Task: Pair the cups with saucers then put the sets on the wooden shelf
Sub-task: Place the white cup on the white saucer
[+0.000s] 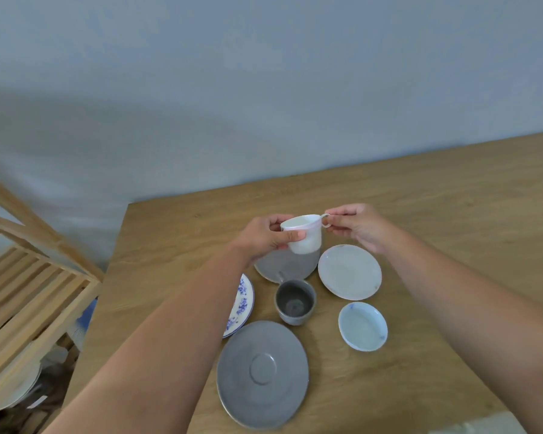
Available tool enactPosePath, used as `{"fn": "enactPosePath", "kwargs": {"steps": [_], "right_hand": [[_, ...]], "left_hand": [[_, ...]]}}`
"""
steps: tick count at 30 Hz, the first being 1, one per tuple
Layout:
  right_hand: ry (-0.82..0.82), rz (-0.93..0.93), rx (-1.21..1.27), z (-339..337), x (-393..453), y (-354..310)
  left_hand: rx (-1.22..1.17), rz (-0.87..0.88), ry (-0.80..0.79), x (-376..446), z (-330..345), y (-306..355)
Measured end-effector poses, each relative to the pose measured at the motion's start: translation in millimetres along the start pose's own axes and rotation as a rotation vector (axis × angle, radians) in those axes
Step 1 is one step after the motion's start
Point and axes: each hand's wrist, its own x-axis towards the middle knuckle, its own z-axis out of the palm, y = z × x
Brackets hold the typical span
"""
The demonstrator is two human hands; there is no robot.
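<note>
I hold a white cup up above the table with both hands. My left hand wraps its body and rim, and my right hand pinches its handle. Below it lies a grey saucer, partly hidden. A white saucer lies to the right. A grey cup stands upright in the middle. A large grey saucer lies nearest me. A blue-patterned saucer is partly under my left forearm. A small pale-blue dish sits at the right.
The wooden shelf stands left of the wooden table, with slatted boards and some plates on a lower level. A grey wall rises behind the table.
</note>
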Motion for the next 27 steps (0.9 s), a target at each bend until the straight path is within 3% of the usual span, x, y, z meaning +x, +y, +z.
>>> {"fn": "enactPosePath", "kwargs": {"steps": [10, 17, 27], "right_hand": [[0.147, -0.009, 0.074, -69, -35, 40], [0.163, 0.003, 0.114, -81, -49, 61], [0.176, 0.002, 0.058, -81, -65, 73]], "left_hand": [[0.264, 0.010, -0.137, 31, 72, -1], [0.574, 0.072, -0.135, 27, 91, -4], [0.780, 0.139, -0.115, 14, 101, -5]]}}
